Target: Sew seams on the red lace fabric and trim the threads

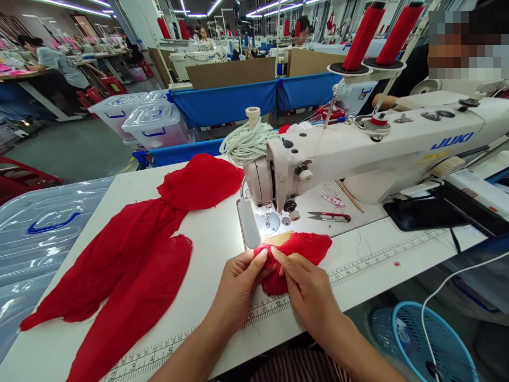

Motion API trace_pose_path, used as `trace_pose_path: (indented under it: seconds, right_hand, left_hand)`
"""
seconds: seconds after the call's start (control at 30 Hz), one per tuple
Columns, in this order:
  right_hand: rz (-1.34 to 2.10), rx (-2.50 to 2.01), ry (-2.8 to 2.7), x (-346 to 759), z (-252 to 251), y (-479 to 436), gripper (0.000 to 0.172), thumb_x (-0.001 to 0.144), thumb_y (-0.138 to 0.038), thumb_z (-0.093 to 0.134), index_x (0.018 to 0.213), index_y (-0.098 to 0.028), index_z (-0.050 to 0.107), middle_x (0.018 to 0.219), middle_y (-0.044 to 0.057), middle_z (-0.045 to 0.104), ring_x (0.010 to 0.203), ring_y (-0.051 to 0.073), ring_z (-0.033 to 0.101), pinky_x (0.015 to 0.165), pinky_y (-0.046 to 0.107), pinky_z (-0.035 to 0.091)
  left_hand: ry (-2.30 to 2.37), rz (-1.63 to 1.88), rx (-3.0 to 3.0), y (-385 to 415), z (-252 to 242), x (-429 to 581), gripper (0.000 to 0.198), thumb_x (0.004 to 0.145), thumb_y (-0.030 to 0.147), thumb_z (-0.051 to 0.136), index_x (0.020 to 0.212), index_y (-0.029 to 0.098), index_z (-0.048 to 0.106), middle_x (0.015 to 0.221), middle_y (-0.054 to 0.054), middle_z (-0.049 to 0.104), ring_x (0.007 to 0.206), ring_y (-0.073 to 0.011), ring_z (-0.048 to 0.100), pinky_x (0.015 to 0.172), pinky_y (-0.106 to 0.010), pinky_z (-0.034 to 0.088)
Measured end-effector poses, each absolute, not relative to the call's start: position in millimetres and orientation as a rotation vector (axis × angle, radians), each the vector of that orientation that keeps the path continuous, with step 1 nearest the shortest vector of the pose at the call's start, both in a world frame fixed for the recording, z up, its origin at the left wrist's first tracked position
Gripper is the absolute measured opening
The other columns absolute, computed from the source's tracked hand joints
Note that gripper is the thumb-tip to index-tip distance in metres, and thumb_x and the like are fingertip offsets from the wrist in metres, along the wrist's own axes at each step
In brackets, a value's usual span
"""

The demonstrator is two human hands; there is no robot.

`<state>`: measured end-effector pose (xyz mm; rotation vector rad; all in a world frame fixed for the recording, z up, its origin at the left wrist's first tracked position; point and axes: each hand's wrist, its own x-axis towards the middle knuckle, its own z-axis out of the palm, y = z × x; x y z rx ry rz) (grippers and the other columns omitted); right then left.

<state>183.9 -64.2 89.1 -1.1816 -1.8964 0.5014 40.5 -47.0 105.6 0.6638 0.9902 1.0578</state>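
Observation:
A small red lace piece [306, 248] lies on the white table [214, 233] just in front of the needle plate of a white JUKI sewing machine [382, 148]. My left hand [240, 284] pinches its left edge, fingers closed on the cloth. My right hand [304, 286] pinches the same edge right beside it, thumb and fingers pressed on the fabric. A long spread of red lace fabric [131, 260] stretches across the table to the left, apart from both hands.
Thread snips [330, 216] lie right of the needle. A coil of white cord [248, 142] sits behind the machine head, with two red thread cones [382, 34] above. Clear plastic bins [35, 233] stand left, a blue basket [429, 339] lower right. Other people work at the back.

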Motion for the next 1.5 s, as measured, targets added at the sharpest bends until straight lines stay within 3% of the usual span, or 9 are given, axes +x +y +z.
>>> trace_pose_path:
  seconds: [0.17, 0.53, 0.87, 1.13, 1.23, 1.4, 1.5]
  right_hand:
    - [0.61, -1.131, -1.786, 183.5, 85.8, -61.7, 0.044, 0.09, -0.011, 0.037, 0.128, -0.023, 0.055, 0.07, 0.001, 0.056, 0.06, 0.011, 0.054, 0.056, 0.023, 0.048]
    - [0.442, -1.192, -1.945, 185.2, 88.8, -65.3, 0.048, 0.088, -0.007, 0.033, 0.129, -0.018, 0.055, 0.07, 0.003, 0.055, 0.061, 0.012, 0.053, 0.055, 0.024, 0.046]
    - [1.027, -1.095, -1.538, 183.0, 91.9, -61.7, 0.031, 0.09, -0.021, 0.046, 0.115, -0.02, 0.064, 0.071, 0.001, 0.059, 0.063, 0.011, 0.054, 0.058, 0.024, 0.046]
    - [1.591, -0.982, -0.963, 184.0, 95.0, -59.8, 0.027, 0.082, -0.033, 0.06, 0.107, -0.026, 0.069, 0.061, -0.004, 0.049, 0.044, 0.003, 0.03, 0.04, 0.018, 0.023]
    - [1.526, -0.946, -0.789, 192.6, 102.3, -56.4, 0.029, 0.079, -0.032, 0.065, 0.108, -0.027, 0.067, 0.062, -0.005, 0.046, 0.043, 0.002, 0.027, 0.038, 0.017, 0.018]
    - [1.197, -1.014, -0.933, 214.7, 105.0, -53.9, 0.03, 0.085, -0.033, 0.059, 0.113, -0.024, 0.062, 0.064, -0.004, 0.048, 0.047, 0.004, 0.033, 0.043, 0.02, 0.025]
    - [1.09, -1.048, -0.893, 223.6, 93.8, -51.4, 0.027, 0.085, -0.037, 0.059, 0.108, -0.023, 0.061, 0.063, -0.005, 0.043, 0.048, 0.005, 0.031, 0.044, 0.02, 0.023]
  left_hand:
    - [0.941, 1.043, 0.652, -46.9, 106.7, 39.9, 0.02, 0.076, 0.031, 0.07, 0.089, 0.017, 0.074, 0.084, -0.004, 0.072, 0.077, -0.0137, 0.064, 0.075, -0.024, 0.053]
    - [0.998, 1.066, 0.684, -48.4, 102.2, 39.8, 0.02, 0.075, 0.032, 0.071, 0.089, 0.018, 0.074, 0.082, -0.004, 0.072, 0.075, -0.0133, 0.064, 0.072, -0.024, 0.052]
    - [0.886, 1.029, 0.684, -48.1, 105.0, 38.9, 0.017, 0.082, 0.028, 0.064, 0.089, 0.016, 0.074, 0.082, -0.004, 0.071, 0.077, -0.0127, 0.063, 0.077, -0.024, 0.052]
    - [0.844, 1.015, 0.554, -48.5, 107.0, 36.5, 0.016, 0.081, 0.026, 0.066, 0.077, 0.012, 0.072, 0.078, -0.004, 0.069, 0.076, -0.0091, 0.062, 0.08, -0.019, 0.052]
    - [0.867, 1.006, 0.49, -48.4, 108.8, 35.1, 0.016, 0.078, 0.027, 0.069, 0.077, 0.011, 0.072, 0.083, -0.005, 0.07, 0.079, -0.0102, 0.063, 0.082, -0.02, 0.053]
    - [0.909, 1.015, 0.452, -46.1, 111.4, 35.7, 0.015, 0.074, 0.029, 0.073, 0.077, 0.014, 0.072, 0.086, -0.004, 0.07, 0.081, -0.0095, 0.063, 0.083, -0.018, 0.051]
    - [0.926, 0.919, 0.512, -51.6, 114.3, 39.9, 0.017, 0.069, 0.03, 0.077, 0.078, 0.016, 0.073, 0.084, -0.003, 0.071, 0.078, -0.0099, 0.063, 0.079, -0.018, 0.051]
